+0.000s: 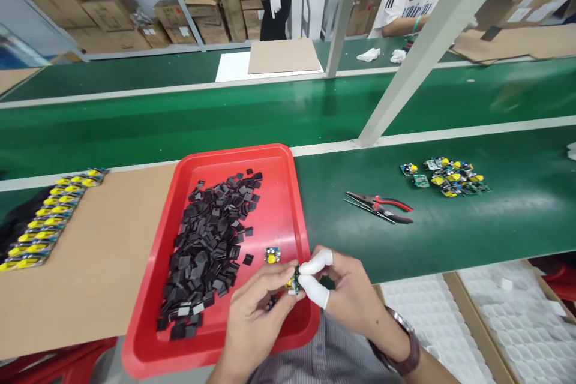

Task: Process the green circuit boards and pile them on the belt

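My left hand (256, 312) is closed around a small circuit board (294, 282) with a yellow component, above the near right part of a red tray (299, 204). White finger cots cover the thumb and forefinger of my right hand (342, 288), which pinch at the board's right edge. Whether a small piece sits between those fingertips is hidden. Another small circuit board (272, 255) lies in the tray just beyond my hands. Many small black square pieces (211, 240) are heaped across the tray's left and middle.
Pliers (380, 207) and tweezers (369, 210) lie on the green bench, right of the tray. Farther right is a pile of circuit boards (456, 177). Rows of boards (49, 216) stand on cardboard (117, 240) at left. A slanted metal post (405, 66) rises ahead; two people stand beyond.
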The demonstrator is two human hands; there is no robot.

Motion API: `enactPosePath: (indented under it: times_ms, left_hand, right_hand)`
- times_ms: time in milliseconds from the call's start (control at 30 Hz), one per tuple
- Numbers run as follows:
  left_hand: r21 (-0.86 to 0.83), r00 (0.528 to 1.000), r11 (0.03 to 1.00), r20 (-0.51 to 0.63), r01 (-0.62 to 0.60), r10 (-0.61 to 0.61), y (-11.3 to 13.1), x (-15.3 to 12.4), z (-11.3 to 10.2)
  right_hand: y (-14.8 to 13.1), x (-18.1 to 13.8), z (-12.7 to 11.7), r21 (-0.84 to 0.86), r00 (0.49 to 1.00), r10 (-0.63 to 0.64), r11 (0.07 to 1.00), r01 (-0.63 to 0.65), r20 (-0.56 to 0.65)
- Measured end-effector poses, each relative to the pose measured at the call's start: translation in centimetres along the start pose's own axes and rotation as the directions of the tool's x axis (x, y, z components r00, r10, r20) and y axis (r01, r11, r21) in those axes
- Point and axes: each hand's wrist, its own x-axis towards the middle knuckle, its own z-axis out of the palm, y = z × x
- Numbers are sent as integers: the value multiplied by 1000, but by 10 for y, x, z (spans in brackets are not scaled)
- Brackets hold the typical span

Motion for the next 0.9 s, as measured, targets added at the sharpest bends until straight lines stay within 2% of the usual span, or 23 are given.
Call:
enactPosePath:
  times_ms: [67, 133, 233, 333, 400, 467, 533, 633, 767, 900]
  left_hand:
    - [60, 998, 997, -21, -55, 57, -4, -7, -1]
    - [124, 989, 983, -34, -135, 140, -7, -14, -4]
    - [191, 978, 962, -32, -197, 207, -9, -24, -9]
    - [264, 979, 948, -51, -179, 200, -6, -33, -13]
    - [340, 967, 921, -99, -188, 234, -4, -39, -15]
    - [407, 942, 882, -127, -237, 312, -3, -45, -15]
    - [445, 912, 839, -108, -312, 396, -5, -50, -13]
    - [459, 878, 796, -66, -395, 474, -9, -54, -9]
    - [460, 847, 767, -58, -447, 529, -11, -56, -5]
    - [463, 841, 754, -34, -466, 540, -11, -59, -4]
  right_hand:
    - [1, -2, 4, -53, 999, -53, 997, 53, -4]
    - [2, -5, 9, -52, 999, -51, 997, 51, 19]
    - [7, -10, 13, 100, 995, 38, 994, -48, 96]
    - [13, -19, 15, 264, 989, 66, 959, -99, 132]
    - [17, -27, 17, 270, 991, 21, 961, -56, 129]
    - [22, -35, 20, 198, 993, -63, 979, 42, 101]
    - [26, -41, 24, 141, 990, -123, 983, 113, 64]
    - [32, -47, 29, 120, 990, -135, 984, 129, 47]
    - [34, -48, 29, 87, 982, -155, 985, 146, 110]
    - [28, -46, 26, 72, 958, -253, 967, 245, 138]
